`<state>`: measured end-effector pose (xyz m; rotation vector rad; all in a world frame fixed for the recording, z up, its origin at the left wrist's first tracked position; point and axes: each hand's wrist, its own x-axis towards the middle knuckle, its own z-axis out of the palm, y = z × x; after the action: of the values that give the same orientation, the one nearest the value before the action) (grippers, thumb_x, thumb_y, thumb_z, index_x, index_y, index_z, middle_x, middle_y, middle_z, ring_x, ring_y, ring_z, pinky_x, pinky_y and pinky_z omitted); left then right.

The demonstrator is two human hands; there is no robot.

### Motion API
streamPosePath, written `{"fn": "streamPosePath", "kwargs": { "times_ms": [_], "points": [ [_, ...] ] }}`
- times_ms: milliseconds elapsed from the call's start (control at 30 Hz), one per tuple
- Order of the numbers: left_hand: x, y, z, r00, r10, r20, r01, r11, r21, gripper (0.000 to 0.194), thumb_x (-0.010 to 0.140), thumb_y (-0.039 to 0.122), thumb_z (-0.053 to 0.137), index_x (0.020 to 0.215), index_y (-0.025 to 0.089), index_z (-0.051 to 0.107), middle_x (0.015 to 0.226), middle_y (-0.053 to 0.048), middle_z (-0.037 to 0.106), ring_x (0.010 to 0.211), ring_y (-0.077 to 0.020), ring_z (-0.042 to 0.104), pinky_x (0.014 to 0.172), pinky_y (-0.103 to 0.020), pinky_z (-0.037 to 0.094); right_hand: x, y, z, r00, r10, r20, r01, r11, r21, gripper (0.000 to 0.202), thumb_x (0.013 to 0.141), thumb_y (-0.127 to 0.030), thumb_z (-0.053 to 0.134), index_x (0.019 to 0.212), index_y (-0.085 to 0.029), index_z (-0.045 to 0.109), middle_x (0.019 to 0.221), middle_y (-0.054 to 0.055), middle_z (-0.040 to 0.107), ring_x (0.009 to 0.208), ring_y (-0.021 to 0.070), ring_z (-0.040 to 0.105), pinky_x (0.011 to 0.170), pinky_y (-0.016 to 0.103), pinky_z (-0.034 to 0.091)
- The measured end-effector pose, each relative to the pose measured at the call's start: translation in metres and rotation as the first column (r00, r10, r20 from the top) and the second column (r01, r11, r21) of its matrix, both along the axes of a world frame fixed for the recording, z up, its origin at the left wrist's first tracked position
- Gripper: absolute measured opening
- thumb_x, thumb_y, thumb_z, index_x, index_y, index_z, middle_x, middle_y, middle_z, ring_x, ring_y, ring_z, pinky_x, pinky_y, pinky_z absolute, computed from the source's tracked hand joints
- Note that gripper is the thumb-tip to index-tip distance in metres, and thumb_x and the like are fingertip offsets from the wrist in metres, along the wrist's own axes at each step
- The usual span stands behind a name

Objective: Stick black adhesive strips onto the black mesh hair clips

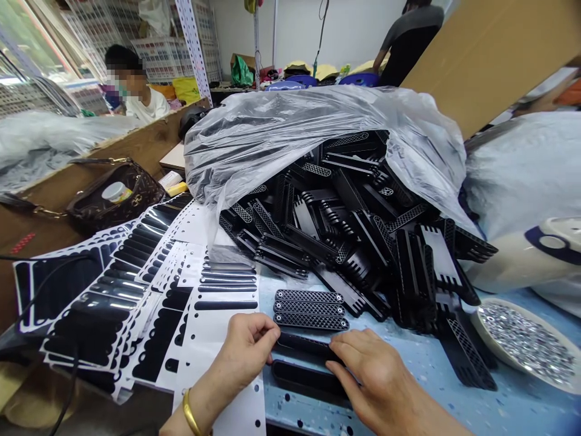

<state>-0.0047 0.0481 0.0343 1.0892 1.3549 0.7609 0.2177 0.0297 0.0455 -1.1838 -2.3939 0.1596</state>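
Right hand [374,369] and left hand [247,342] (gold bangle [189,413] at wrist) pinch a black bar [303,345] by its ends.

From here, the right fingers [349,347] cover one end of the held black bar [302,344], and the plastic bag [318,112] hides the back of the black heap [349,200]. The metal bits [526,342] are too small to identify; the standing person [413,42] is cut off above.

Heaped black parts [372,239], a big plastic bag [272,124] and a bowl [494,357] of metal pieces [526,339] show a workshop.
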Motion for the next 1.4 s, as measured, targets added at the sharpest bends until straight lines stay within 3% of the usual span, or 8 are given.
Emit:
{"fn": "streamPosePath", "kwargs": {
  "times_ms": [300,533,867,1000,1200,1400],
  "points": [
    [-0.001,-0.004,-0.008,1.000,-0.003,-0.030,0.006,0.995,0.096,0.025,0.073,0.038,0.056,0.062,0.016,0.061,0.052,0.003,0.049,0.045,-0.0117,0.052,0.046,-0.022,0.042,0.003,-0.001,-0.005,1.000,-0.003,-0.010,0.002,0.999,-0.038,0.019,0.080,-0.005,0.054,0.072,-0.020,0.063,0.071,0.004,0.067,0.063,0.0217,0.063,0.065,0.033,0.043],
    [0.004,-0.006,-0.004,0.994,0.014,-0.104,-0.003,0.994,0.107,0.028,0.071,0.041,0.058,0.063,0.015,0.064,0.052,0.001,0.052,0.046,-0.0135,0.051,0.046,-0.023,0.038,0.002,-0.002,-0.006,1.000,-0.017,-0.015,0.017,1.000,-0.019,0.017,0.081,-0.005,0.054,0.075,-0.019,0.064,0.071,0.004,0.067,0.063,0.0213,0.064,0.064,0.034,0.045],
    [0.004,-0.009,-0.005,0.988,0.063,-0.138,-0.031,0.974,0.225,0.028,0.074,0.038,0.055,0.056,0.017,0.060,0.049,0.001,0.052,0.046,-0.0134,0.051,0.047,-0.022,0.037,0.010,-0.002,-0.011,0.991,0.052,-0.123,-0.047,0.998,0.048,0.017,0.094,-0.011,0.050,0.093,-0.016,0.067,0.073,0.005,0.070,0.063,0.0186,0.064,0.060,0.031,0.049],
    [0.004,-0.008,-0.004,0.991,0.070,-0.114,-0.046,0.978,0.205,0.028,0.073,0.040,0.058,0.056,0.017,0.061,0.045,0.003,0.049,0.044,-0.0129,0.051,0.045,-0.021,0.038,0.013,-0.002,-0.014,0.977,0.085,-0.196,-0.074,0.995,0.064,0.015,0.094,-0.013,0.053,0.100,-0.015,0.068,0.080,0.007,0.073,0.067,0.0180,0.066,0.062,0.031,0.051],
    [0.004,-0.008,0.000,0.994,0.075,-0.081,-0.061,0.985,0.163,0.027,0.070,0.041,0.062,0.056,0.018,0.062,0.045,0.003,0.051,0.043,-0.0132,0.053,0.044,-0.021,0.043,0.015,-0.001,-0.011,0.970,0.043,-0.238,-0.076,0.988,-0.132,0.019,0.098,-0.022,0.054,0.094,-0.018,0.072,0.076,0.005,0.073,0.067,0.0166,0.066,0.062,0.029,0.052],
    [0.003,-0.008,-0.002,0.992,0.084,-0.096,-0.065,0.979,0.192,0.028,0.072,0.040,0.064,0.056,0.017,0.063,0.046,0.002,0.053,0.043,-0.0135,0.055,0.044,-0.021,0.043,0.016,0.000,-0.011,0.966,0.053,-0.254,-0.097,0.982,-0.164,0.023,0.099,-0.026,0.053,0.092,-0.017,0.073,0.075,0.006,0.072,0.066,0.0173,0.064,0.062,0.030,0.052]
  ]
}}
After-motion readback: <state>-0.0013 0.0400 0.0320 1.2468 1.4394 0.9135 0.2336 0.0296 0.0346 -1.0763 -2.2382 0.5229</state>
